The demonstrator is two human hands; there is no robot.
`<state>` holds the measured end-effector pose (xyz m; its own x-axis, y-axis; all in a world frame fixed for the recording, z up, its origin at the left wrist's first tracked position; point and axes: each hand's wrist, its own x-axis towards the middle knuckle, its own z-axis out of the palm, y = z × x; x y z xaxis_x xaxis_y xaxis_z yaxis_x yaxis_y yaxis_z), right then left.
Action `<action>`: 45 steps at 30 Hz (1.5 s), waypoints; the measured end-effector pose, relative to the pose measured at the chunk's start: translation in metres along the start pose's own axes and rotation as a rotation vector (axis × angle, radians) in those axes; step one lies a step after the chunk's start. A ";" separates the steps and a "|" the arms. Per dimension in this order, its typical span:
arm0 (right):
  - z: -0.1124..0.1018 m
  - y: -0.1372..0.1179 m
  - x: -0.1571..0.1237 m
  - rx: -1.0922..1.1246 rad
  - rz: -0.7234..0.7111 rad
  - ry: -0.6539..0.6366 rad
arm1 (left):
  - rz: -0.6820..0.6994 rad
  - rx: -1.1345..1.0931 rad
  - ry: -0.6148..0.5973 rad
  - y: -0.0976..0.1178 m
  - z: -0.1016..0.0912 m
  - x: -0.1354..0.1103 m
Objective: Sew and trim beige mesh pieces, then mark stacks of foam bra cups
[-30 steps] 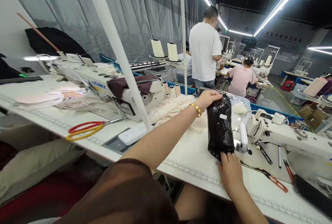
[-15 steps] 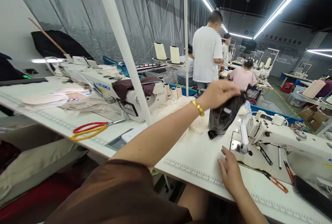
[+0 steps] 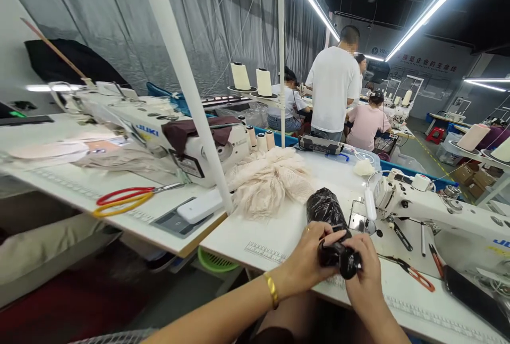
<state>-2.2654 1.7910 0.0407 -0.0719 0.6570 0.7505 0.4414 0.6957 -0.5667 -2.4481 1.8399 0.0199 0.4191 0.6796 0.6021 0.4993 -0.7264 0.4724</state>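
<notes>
A black plastic bag (image 3: pixel 324 207), rolled into a long bundle, lies over the front part of the white sewing table (image 3: pixel 227 237). Its near end is twisted into a knob pointing toward me. My left hand (image 3: pixel 313 251), with a gold bracelet at the wrist, grips this end from the left. On the other side, my right hand (image 3: pixel 362 261) has its fingers closed around the same end. What the bag contains is hidden. Just right of the bag is the sewing machine's metal needle plate (image 3: pixel 360 221).
Cream lace fabric (image 3: pixel 274 179) is heaped behind the bag. At right stand a white sewing machine (image 3: pixel 446 211), orange-handled snips (image 3: pixel 418 277) and a black phone-like slab (image 3: pixel 474 296). Red-and-yellow scissors (image 3: pixel 127 200) lie on the left table, near a white box (image 3: pixel 201 207). Several co-workers are farther back.
The black bag came down from its raised position and now rests at the table's front. My left hand moved back toward me, and my right hand closed on the bag.
</notes>
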 end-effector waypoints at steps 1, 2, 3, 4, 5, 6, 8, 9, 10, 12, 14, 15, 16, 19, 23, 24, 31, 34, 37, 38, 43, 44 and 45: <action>0.002 -0.003 0.007 -0.011 -0.055 0.014 | 0.017 0.057 0.039 -0.005 0.001 0.008; 0.003 -0.006 0.014 -0.024 -0.110 0.031 | 0.040 0.117 0.093 -0.009 -0.001 0.018; 0.004 -0.008 0.021 -0.037 -0.156 0.049 | 0.053 0.175 0.157 -0.012 -0.005 0.028; 0.004 -0.009 0.026 -0.048 -0.188 0.066 | 0.069 0.220 0.196 -0.014 -0.010 0.038; 0.004 -0.009 0.029 -0.059 -0.202 0.079 | 0.087 0.249 0.224 -0.014 -0.014 0.045; 0.004 -0.008 0.031 -0.070 -0.199 0.091 | 0.105 0.261 0.229 -0.012 -0.017 0.048; 0.003 -0.003 0.031 -0.095 -0.167 0.104 | 0.142 0.233 0.191 -0.003 -0.017 0.044; 0.003 0.000 0.028 -0.106 -0.146 0.095 | 0.145 0.201 0.165 0.002 -0.013 0.037; 0.003 0.004 0.024 -0.114 -0.130 0.074 | 0.135 0.159 0.144 0.008 -0.007 0.028; 0.004 0.007 0.016 -0.115 -0.128 0.028 | 0.071 0.063 0.132 0.016 0.007 0.009; 0.006 0.005 0.008 -0.112 -0.177 -0.015 | 0.046 0.006 0.157 0.017 0.018 -0.005; 0.007 0.003 0.005 -0.114 -0.213 -0.026 | 0.071 0.004 0.176 0.014 0.022 -0.008; 0.008 0.000 0.003 -0.117 -0.247 -0.029 | 0.116 0.017 0.189 0.010 0.024 -0.009; 0.010 -0.010 0.002 -0.118 -0.313 -0.020 | 0.255 0.102 0.217 -0.014 0.026 -0.003; 0.011 -0.023 0.002 -0.098 -0.317 0.016 | 0.327 0.270 0.269 -0.051 0.025 0.008; 0.012 -0.026 0.001 -0.086 -0.311 0.024 | 0.339 0.307 0.264 -0.059 0.023 0.011; 0.015 -0.016 -0.002 -0.045 -0.171 0.151 | 0.269 0.376 0.176 -0.048 0.003 0.012; 0.012 -0.007 0.007 -0.063 -0.135 0.192 | 0.173 0.159 0.139 -0.011 0.011 0.010; 0.010 -0.012 0.020 -0.033 -0.270 0.096 | 0.195 0.066 0.128 0.004 0.030 0.015; 0.009 -0.015 0.024 -0.042 -0.332 0.068 | 0.214 0.080 0.134 0.001 0.035 0.019; 0.011 -0.028 0.028 -0.155 -0.474 0.052 | 0.275 0.193 0.192 -0.054 0.049 0.038; 0.011 -0.029 0.026 -0.145 -0.474 0.055 | 0.272 0.225 0.194 -0.064 0.050 0.041; 0.011 -0.030 0.023 -0.127 -0.473 0.047 | 0.264 0.258 0.192 -0.073 0.050 0.043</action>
<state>-2.2898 1.7890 0.0713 -0.2513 0.2616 0.9319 0.4760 0.8717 -0.1164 -2.4280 1.9273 -0.0208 0.4217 0.4242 0.8014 0.5772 -0.8072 0.1235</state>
